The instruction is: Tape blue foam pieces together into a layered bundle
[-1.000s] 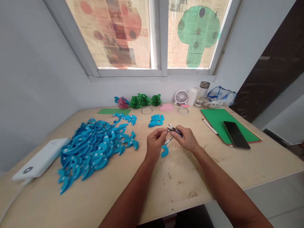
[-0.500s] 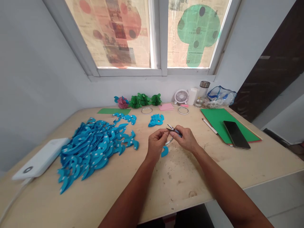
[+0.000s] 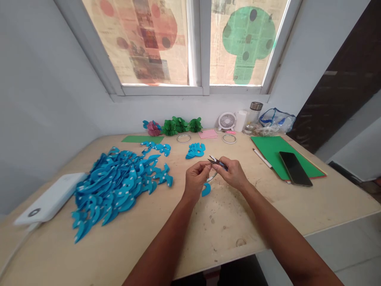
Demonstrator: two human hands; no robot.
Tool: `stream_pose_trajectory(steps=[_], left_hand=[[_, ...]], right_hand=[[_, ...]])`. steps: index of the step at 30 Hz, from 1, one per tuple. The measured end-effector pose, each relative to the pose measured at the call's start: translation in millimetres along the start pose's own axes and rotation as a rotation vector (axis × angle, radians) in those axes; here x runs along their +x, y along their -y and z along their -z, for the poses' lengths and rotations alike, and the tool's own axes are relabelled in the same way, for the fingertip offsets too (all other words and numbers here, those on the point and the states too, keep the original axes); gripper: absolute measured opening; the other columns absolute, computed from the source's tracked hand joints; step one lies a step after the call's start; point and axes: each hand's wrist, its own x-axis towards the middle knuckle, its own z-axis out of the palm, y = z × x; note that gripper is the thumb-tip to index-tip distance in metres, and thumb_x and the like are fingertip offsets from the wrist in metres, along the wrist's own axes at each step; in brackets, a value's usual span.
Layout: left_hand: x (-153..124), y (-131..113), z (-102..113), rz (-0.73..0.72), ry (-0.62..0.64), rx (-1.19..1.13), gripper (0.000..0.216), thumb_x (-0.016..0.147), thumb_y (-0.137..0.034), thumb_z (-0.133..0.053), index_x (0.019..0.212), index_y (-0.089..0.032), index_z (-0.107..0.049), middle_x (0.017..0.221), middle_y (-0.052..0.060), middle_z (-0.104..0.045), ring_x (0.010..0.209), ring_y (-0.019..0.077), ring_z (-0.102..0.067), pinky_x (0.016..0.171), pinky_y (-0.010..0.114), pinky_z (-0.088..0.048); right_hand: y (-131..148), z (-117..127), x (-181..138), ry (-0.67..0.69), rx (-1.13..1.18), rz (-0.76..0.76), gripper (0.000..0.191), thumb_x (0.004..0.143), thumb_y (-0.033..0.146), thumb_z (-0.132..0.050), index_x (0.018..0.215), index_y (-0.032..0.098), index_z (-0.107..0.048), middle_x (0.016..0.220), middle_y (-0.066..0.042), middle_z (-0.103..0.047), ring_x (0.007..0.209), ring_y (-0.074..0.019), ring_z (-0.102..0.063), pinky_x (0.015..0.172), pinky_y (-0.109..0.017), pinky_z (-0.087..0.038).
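Note:
My right hand [image 3: 233, 172] is closed around small dark scissors [image 3: 219, 163], whose blades point left toward my other hand. The fingertips of my left hand [image 3: 197, 177] are pinched together right at the blades; what lies between them is too small to make out. Partly hidden below both hands is a thin white ring [image 3: 212, 177], like a narrow roll of tape. A curved blue paper piece [image 3: 206, 190] lies on the table just under my left hand. Beyond the hands rests a small cluster of blue paper pieces [image 3: 195, 150].
A large heap of blue paper pieces with white patches [image 3: 116, 182] covers the left, beside a white power bank [image 3: 50, 198]. Two white rings, folded paper ornaments [image 3: 181, 125], a fan [image 3: 227, 120] and a bottle [image 3: 253, 118] stand behind. A phone [image 3: 295, 169] lies on green sheets [image 3: 268, 149].
Both hands stay in almost the same place, and the scissor blades look slightly wider apart. The objects on the table have not moved.

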Motion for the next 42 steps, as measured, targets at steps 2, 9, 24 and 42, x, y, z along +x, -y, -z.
stream_pose_trajectory(steps=[2,9,24,42], left_hand=[[0.3,0.4,0.2,0.002,-0.003,0.001,0.025,0.065,-0.035,-0.068,0.078,-0.014,-0.067,0.053,-0.004,-0.048,0.044,0.0049,-0.035,0.041,0.019,-0.026],[0.7,-0.7,-0.2,0.009,-0.024,0.03,0.023,0.065,-0.034,-0.068,0.076,-0.013,-0.067,0.049,-0.005,-0.045,0.044,0.0051,-0.035,0.041,0.019,-0.026],[5.4,-2.2,3.6,0.003,-0.113,-0.112,0.025,0.063,-0.034,-0.07,0.078,-0.015,-0.066,0.045,-0.007,-0.041,0.041,0.0048,-0.034,0.04,0.018,-0.026],[4.0,-0.8,1.2,0.017,-0.122,-0.109,0.026,0.064,-0.035,-0.07,0.079,-0.014,-0.066,0.043,-0.007,-0.04,0.04,0.005,-0.033,0.04,0.018,-0.026]], right_hand=[[0.5,-0.1,-0.2,-0.008,-0.017,-0.003,0.033,0.08,0.048,-0.048,0.064,0.019,-0.047,0.052,0.005,-0.04,0.05,-0.0086,-0.035,0.051,-0.02,-0.027],[1.8,0.6,0.3,-0.039,-0.054,-0.028,0.034,0.081,0.049,-0.046,0.066,0.019,-0.049,0.051,0.005,-0.041,0.05,-0.0091,-0.037,0.051,-0.02,-0.026],[4.3,2.1,0.7,0.055,-0.046,-0.017,0.036,0.081,0.05,-0.045,0.063,0.019,-0.045,0.052,0.005,-0.039,0.05,-0.0086,-0.036,0.051,-0.02,-0.026],[6.0,0.3,-0.2,0.035,-0.063,-0.01,0.038,0.082,0.049,-0.044,0.06,0.019,-0.048,0.049,0.005,-0.038,0.048,-0.0084,-0.035,0.048,-0.02,-0.024]])
